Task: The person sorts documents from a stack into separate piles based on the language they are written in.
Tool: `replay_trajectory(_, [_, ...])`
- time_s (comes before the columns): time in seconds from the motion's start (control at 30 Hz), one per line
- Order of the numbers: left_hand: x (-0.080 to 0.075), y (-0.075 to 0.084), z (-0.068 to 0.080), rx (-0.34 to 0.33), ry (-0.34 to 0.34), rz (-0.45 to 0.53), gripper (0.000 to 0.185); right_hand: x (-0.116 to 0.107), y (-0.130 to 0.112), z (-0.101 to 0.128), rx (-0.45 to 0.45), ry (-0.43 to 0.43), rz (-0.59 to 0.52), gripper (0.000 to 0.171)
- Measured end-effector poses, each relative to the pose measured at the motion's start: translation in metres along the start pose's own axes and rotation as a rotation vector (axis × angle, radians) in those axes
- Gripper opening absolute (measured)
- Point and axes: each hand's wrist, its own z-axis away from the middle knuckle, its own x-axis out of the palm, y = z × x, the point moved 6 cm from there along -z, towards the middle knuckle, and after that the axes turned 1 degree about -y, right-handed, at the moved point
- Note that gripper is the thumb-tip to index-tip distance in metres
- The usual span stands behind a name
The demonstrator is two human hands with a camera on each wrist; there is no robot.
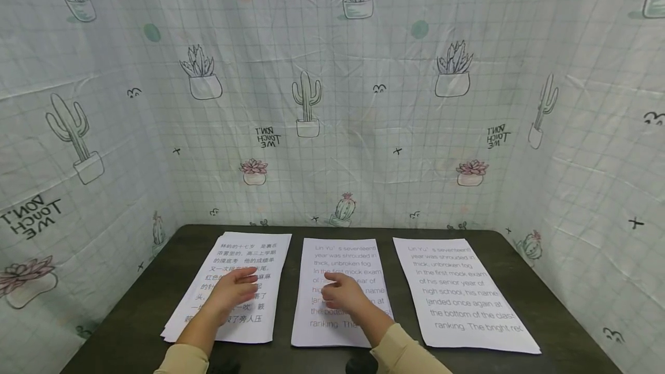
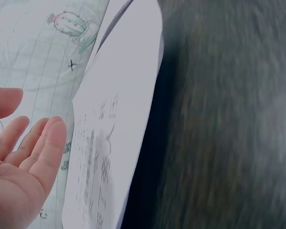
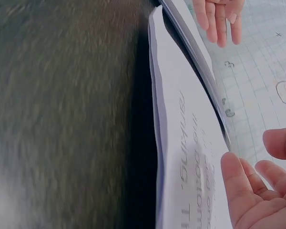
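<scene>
Overhead, I see the left hand (image 1: 232,293) spread loosely over the left stack of sheets (image 1: 228,287) and the right hand (image 1: 347,296) over the middle sheet (image 1: 340,290), each paper's long axis running away from me toward the wall. From the left wrist, the palm (image 2: 19,162) is open, holding nothing, paper just beside it. From the right wrist, fingers (image 3: 250,191) relaxed, empty too.

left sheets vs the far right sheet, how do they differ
The left sheets form a stack printed in Chinese characters, with the left hand over it. The right sheet carries English text, and no hand is near it. Both are white printed paper lying flat on the dark table.
</scene>
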Motion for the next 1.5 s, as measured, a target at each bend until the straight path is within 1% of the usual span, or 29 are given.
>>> replay_trajectory(0.2, [0.016,0.004,-0.003,0.028,-0.005,0.028,0.048,-0.016,0.002,0.003,-0.016,0.023,0.026,0.055])
replay_trajectory(0.4, [0.033,0.007,-0.005,0.037,-0.018,0.047,0.048,-0.036,0.006,0.007,0.01,0.078,0.035,0.055])
replay_trajectory(0.6, [0.049,0.007,-0.006,0.038,-0.058,0.073,0.049,-0.054,0.016,0.01,0.006,0.099,0.014,0.053])
replay_trajectory(0.77, [0.06,0.008,-0.006,0.047,-0.09,0.071,0.05,-0.074,0.018,0.018,0.013,0.146,0.021,0.051])
replay_trajectory(1.0, [0.072,0.011,-0.004,0.05,-0.114,0.084,0.052,-0.099,0.024,0.03,0.005,0.208,0.017,0.05])
replay_trajectory(1.17, [0.078,0.008,-0.004,0.039,-0.127,0.076,0.052,-0.113,0.03,0.038,0.002,0.226,0.013,0.05])
replay_trajectory(1.37, [0.081,0.002,-0.004,0.014,-0.123,0.017,0.051,-0.124,0.042,0.046,0.033,0.242,0.017,0.05])
replay_trajectory(1.5, [0.082,0.0,-0.003,0.006,-0.128,0.015,0.051,-0.127,0.048,0.049,0.051,0.246,0.02,0.051])
